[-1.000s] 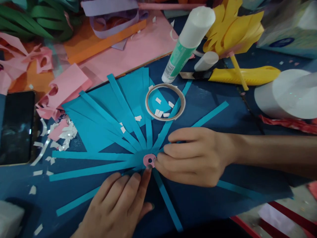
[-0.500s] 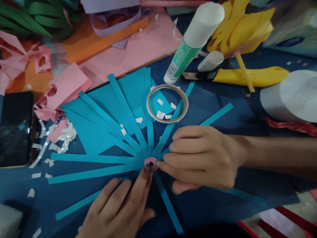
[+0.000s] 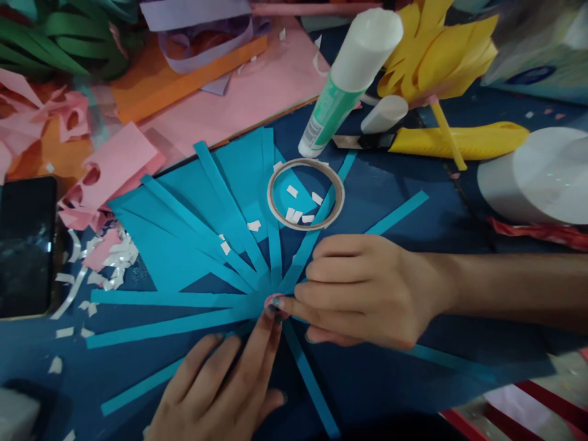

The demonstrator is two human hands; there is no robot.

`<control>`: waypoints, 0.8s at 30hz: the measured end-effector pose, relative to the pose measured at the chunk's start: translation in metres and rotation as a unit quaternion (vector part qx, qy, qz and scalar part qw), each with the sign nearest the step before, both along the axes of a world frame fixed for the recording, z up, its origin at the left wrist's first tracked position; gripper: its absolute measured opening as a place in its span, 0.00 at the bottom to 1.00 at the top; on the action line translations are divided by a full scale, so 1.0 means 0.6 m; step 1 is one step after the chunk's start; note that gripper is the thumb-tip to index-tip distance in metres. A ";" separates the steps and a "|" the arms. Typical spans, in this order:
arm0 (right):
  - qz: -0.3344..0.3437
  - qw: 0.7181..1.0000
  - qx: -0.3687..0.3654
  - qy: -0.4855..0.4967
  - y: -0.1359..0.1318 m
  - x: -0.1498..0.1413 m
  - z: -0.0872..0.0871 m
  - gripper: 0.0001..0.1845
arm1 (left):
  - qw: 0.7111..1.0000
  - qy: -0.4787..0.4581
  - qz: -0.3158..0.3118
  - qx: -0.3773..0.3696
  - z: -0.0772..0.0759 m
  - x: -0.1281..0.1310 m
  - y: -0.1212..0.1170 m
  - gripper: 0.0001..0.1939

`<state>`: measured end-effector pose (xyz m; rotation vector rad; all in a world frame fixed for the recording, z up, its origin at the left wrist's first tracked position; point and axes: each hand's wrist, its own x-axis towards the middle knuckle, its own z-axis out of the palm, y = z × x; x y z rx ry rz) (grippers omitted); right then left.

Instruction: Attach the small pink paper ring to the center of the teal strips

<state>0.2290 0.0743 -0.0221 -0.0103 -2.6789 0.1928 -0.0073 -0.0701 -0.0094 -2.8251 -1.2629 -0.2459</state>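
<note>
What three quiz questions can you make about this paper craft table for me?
1. True or false: both hands touch the pink paper disc.
2. What lies inside the tape ring? A) white paper bits B) coins C) beads
3. Which colour are the paper strips that fan out from the disc?

Key: 1 true: the left hand and right hand both have fingertips on it. 2 A. 3 blue.

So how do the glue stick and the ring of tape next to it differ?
The glue stick is a solid green and white tube, leaning; the tape ring is thin, pale and lies flat. The glue stick is closed by a cap, while the tape ring is open in the middle, with white scraps inside. Neither is touched by a hand.
</note>
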 end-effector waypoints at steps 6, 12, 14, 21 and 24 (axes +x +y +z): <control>-0.001 1.000 -0.006 0.009 0.000 -0.003 0.000 0.13 | 0.999 -0.033 0.024 -0.007 -0.005 0.009 0.002 0.18; -0.007 0.999 -0.008 0.037 0.001 -0.008 -0.003 0.14 | 0.995 -0.023 0.089 0.044 0.008 -0.033 0.022 0.28; -0.008 0.999 -0.004 0.043 0.002 -0.008 -0.003 0.13 | 0.974 0.005 0.202 0.099 0.020 -0.063 0.040 0.36; -0.006 0.998 0.011 0.061 0.001 -0.005 -0.004 0.12 | 0.890 0.021 0.453 0.039 0.017 -0.150 0.084 0.47; -0.008 0.997 0.023 0.074 0.001 -0.006 -0.004 0.13 | 0.890 -0.006 0.454 0.046 0.004 -0.165 0.083 0.44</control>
